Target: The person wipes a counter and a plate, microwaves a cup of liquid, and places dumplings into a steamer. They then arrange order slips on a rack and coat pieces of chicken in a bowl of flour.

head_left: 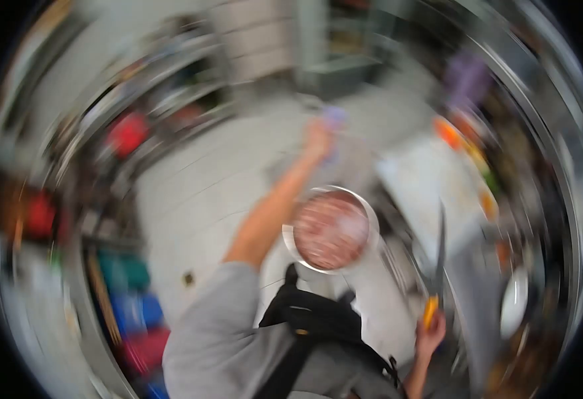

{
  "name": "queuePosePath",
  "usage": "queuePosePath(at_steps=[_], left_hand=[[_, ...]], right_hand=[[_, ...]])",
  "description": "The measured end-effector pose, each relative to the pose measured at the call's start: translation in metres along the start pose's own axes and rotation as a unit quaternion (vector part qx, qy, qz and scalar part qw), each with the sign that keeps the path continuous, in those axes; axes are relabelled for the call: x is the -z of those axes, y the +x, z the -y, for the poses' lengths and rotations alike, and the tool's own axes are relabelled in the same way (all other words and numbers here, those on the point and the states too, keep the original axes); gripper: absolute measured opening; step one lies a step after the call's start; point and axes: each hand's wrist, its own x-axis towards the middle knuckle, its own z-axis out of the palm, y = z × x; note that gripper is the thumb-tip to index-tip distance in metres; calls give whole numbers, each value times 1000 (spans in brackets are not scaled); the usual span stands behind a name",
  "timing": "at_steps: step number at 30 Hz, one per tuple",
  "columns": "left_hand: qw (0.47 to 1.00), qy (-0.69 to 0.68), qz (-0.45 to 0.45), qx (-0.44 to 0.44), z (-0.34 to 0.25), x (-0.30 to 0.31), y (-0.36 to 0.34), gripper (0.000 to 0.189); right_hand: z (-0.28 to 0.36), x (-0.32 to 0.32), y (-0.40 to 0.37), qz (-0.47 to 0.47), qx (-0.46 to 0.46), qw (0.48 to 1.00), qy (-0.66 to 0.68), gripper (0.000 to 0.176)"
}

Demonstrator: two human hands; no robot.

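Noting positions from left to right, with motion blur over most of the view. At far left, teal (pixel 124 269), blue (pixel 132 312) and dark pink items (pixel 146 350) sit one beyond another along the side; a red item (pixel 128 133) is beside the shelves (pixel 192 80), farther out. My left arm, in a grey sleeve (pixel 215 316), reaches forward over the pale tiled floor (pixel 195 186). The left hand (pixel 318 141) is at a lilac item (pixel 335 118); the fingers are too blurred to tell whether they close on it. Just right of that forearm is a round metal bowl (pixel 290 249) holding reddish, meat-like contents (pixel 331 229); its support cannot be told. Right of the bowl lies a white board (pixel 431 179), orange pieces (pixel 448 133) along its far right side. My right hand (pixel 430 330) is curled around the yellow handle of a knife (pixel 432 309), blade pointing away from me, overlapping the board's near end in view; contact unclear. Farther right: a white oval dish (pixel 514 302).
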Motion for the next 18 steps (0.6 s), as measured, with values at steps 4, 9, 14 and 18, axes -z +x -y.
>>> queuePosePath(at_steps=[4, 9, 14, 18], left_hand=[[966, 227, 6, -125, -9, -159, 51, 33], [911, 367, 175, -69, 21, -285, 4, 36], [931, 344, 69, -102, -38, -326, -66, 33], [931, 347, 2, 110, -53, -386, 2, 39]], right_hand=[[89, 64, -8, -139, -133, 981, -34, 37], [55, 114, -11, -204, -162, 965, -19, 37], [8, 131, 14, -203, -202, 957, 47, 37], [9, 138, 42, -146, -205, 965, 76, 38]])
